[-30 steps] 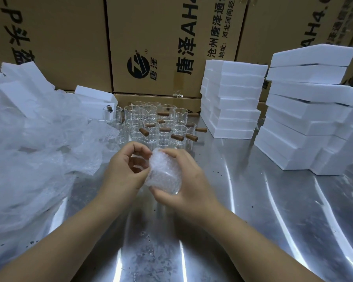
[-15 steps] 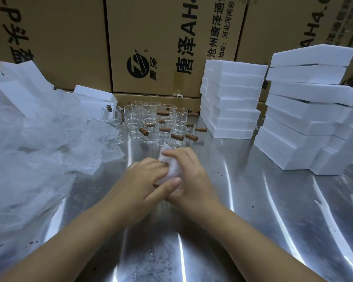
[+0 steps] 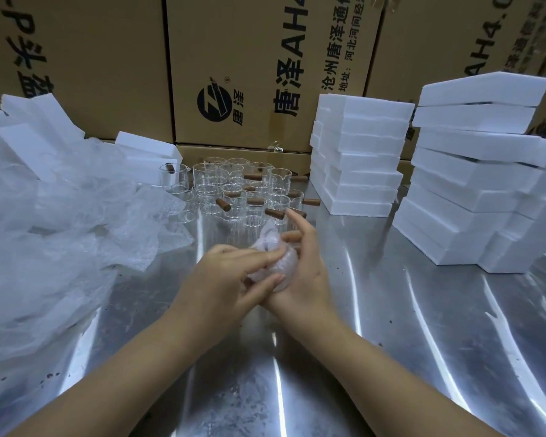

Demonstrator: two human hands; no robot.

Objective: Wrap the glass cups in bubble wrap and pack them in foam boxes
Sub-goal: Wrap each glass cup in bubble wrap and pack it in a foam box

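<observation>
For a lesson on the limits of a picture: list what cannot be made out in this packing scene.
- Wrapped cup, head view: mostly covered by the bubble wrap and both hands.
- Foam boxes, head view: closed, contents hidden.
- Rear cups, head view: overlapping clear glass, count unclear.
- Carton print: cut off by top edge.

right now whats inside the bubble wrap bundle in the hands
The bubble wrap bundle sits between the left hand and right hand. A brown wooden handle sticks out, so it looks like a glass cup; the cup body is covered.
</observation>
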